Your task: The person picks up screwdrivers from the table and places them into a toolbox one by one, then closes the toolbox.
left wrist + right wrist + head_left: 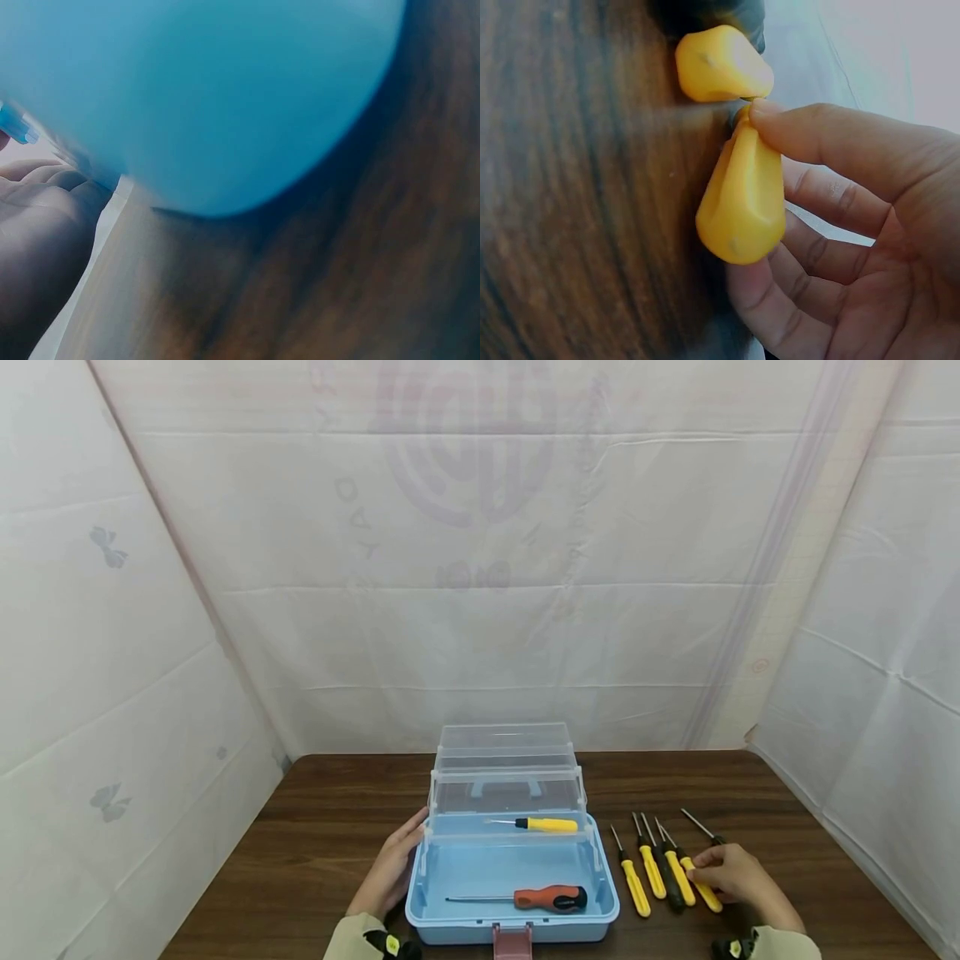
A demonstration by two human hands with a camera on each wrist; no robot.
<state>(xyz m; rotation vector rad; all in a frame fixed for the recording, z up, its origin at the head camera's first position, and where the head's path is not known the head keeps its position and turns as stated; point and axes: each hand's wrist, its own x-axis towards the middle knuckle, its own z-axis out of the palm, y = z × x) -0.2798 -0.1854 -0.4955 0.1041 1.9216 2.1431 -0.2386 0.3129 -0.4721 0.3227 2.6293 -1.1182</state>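
My left hand rests along the left side of the blue toolbox, its fingers extended by the wall. In the left wrist view, the blue wall fills the top beside that hand. On the table to the right, my right hand pinches a yellow-handled screwdriver. Up close, the thumb lies at the upper end of its yellow handle, with the fingers behind. Inside the toolbox lies a red-and-black screwdriver. Further back is a smaller yellow screwdriver.
Several screwdrivers lie beside the box: yellow ones and a black-handled one. Another shaft points out beyond the right hand, its handle mostly hidden. The clear lid stands raised at the back; a pink latch hangs in front.
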